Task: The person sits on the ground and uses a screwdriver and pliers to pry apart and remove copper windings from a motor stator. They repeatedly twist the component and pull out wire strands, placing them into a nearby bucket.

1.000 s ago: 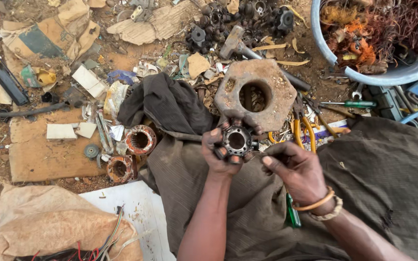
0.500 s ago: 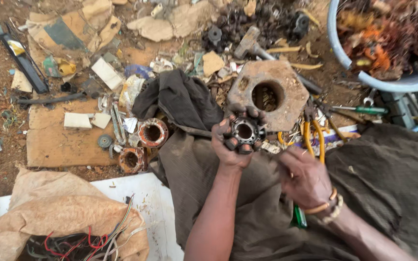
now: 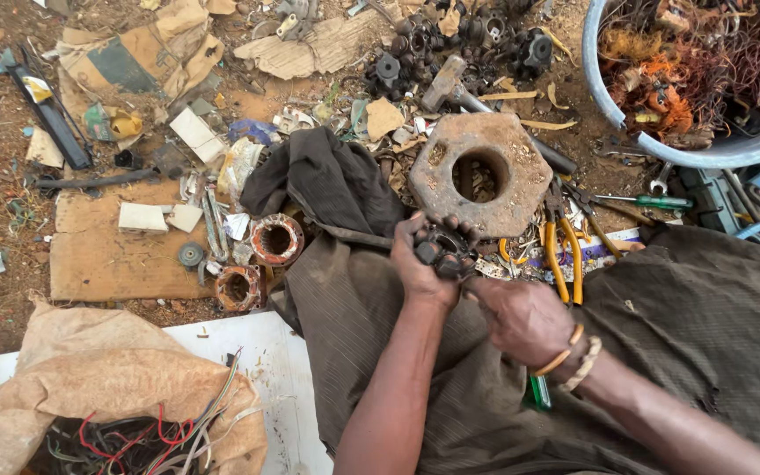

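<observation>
The left hand (image 3: 424, 264) is clamping a dark motor stator (image 3: 446, 251) just below the rusty holed block (image 3: 483, 171), while the right hand (image 3: 525, 321) is gripping a green-handled tool (image 3: 538, 391) against it, seemingly prying windings loose, needing steady leverage next.

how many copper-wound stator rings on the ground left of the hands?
2. One stator ring lies at the edge of the dark cloth; the other sits just below-left of it, by the cardboard sheet. More may be hidden under the cloth or scrap.

Rust-brown block (image 3: 450, 176) — yellow-handled pliers (image 3: 565, 255) — olive cloth (image 3: 371, 308).
</observation>
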